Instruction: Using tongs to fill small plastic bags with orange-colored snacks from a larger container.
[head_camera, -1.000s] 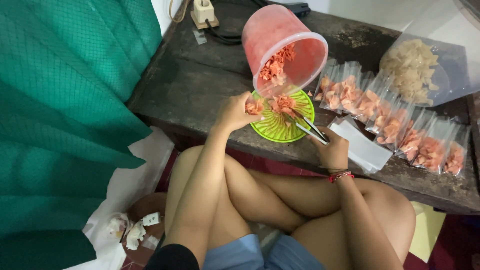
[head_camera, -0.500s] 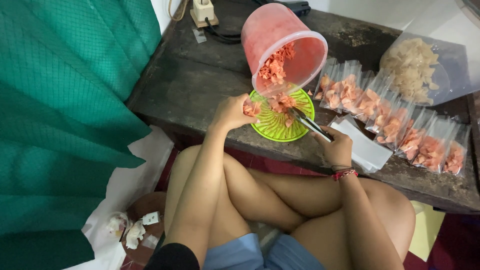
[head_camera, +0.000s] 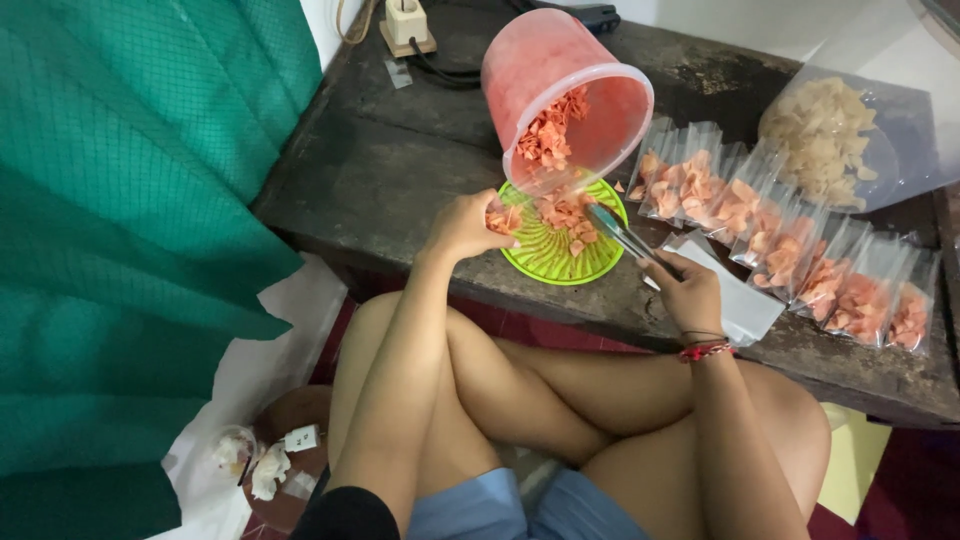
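Two hands work over a green ribbed plate (head_camera: 560, 250) at the near edge of a dark wooden table (head_camera: 380, 170). Her left hand (head_camera: 462, 225) is curled shut around a small clear bag (head_camera: 500, 218) half filled with orange crackers, holding it at the plate's left rim. Her right hand (head_camera: 688, 292) is closed around a pair of metal tongs (head_camera: 618, 232), whose tips reach into the loose pile of orange crackers (head_camera: 565, 213) on the plate; whether the tongs pinch a piece, I cannot tell.

Just beyond the plate, a pink plastic bucket (head_camera: 560, 90) leans on its side, mouth towards her, with more crackers spilling down onto the plate. To the right, a row of filled clear bags (head_camera: 790, 245) overlaps along the table, with a bigger bag of pale crackers (head_camera: 825, 140) farther back.

That bucket looks risky to me: tilted as it is, a nudge from the tongs could roll it and dump crackers past the plate's rim. The plate also sits close to the table's near edge, so stray pieces could drop to the floor.
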